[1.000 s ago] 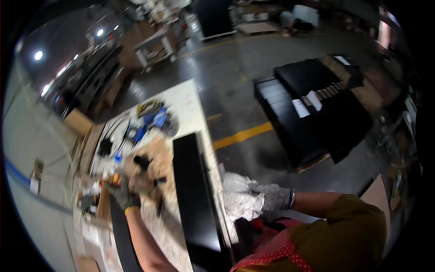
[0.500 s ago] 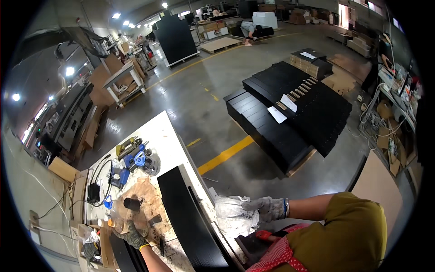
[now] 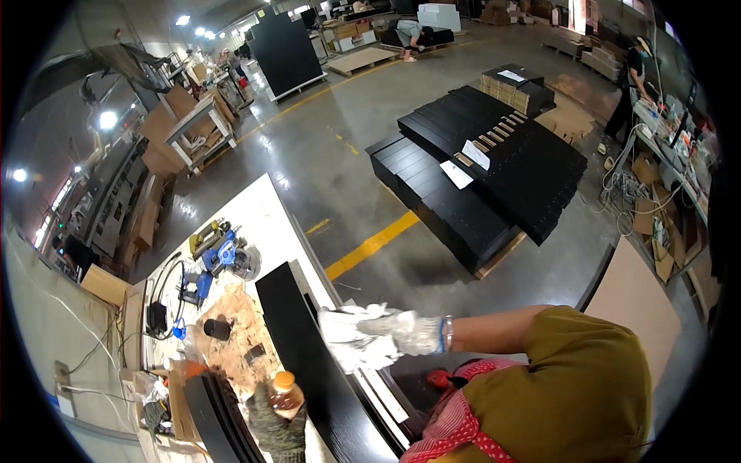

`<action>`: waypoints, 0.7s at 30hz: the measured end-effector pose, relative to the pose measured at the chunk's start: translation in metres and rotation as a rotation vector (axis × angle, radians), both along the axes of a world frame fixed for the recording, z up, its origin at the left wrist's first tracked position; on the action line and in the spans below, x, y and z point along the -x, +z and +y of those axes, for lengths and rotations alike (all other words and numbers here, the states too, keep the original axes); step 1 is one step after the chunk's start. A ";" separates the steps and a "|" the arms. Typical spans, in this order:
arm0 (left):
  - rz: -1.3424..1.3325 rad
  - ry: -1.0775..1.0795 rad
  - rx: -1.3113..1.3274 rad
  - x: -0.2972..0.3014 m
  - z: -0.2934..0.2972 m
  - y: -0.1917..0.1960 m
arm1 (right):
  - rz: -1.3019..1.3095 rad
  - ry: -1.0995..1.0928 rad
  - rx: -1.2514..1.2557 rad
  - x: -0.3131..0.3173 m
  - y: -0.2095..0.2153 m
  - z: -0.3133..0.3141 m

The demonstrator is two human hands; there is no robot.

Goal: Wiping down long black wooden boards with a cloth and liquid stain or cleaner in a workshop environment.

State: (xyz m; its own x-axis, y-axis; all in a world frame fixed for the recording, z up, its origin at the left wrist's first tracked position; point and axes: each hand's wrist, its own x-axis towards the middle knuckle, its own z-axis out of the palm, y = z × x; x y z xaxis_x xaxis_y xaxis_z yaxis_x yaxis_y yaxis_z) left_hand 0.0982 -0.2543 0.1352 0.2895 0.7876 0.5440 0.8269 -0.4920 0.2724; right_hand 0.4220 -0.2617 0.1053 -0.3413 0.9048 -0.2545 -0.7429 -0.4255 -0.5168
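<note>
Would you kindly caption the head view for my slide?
Left hand holding an orange-capped bottle, right hand a white cloth.

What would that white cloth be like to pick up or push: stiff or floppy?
The white cloth is probably floppy, since it bunches into loose folds at the right hand. It seems likely to be light for its size, as it looks thin. Pushed, it would probably crumple rather than roll, having no firm, round shape.
</note>
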 end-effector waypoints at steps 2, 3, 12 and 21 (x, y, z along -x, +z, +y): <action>0.171 0.084 0.177 -0.016 -0.018 0.012 | -0.180 0.002 -0.160 0.023 -0.014 0.004; 0.255 0.076 0.193 -0.025 -0.024 0.016 | -0.362 0.060 -0.157 0.036 -0.003 0.002; 0.686 0.060 0.119 -0.028 -0.044 0.025 | 0.004 0.258 -0.115 0.034 0.017 -0.012; 0.734 0.128 0.060 -0.021 -0.050 0.032 | 0.128 0.354 -0.121 0.038 0.008 -0.015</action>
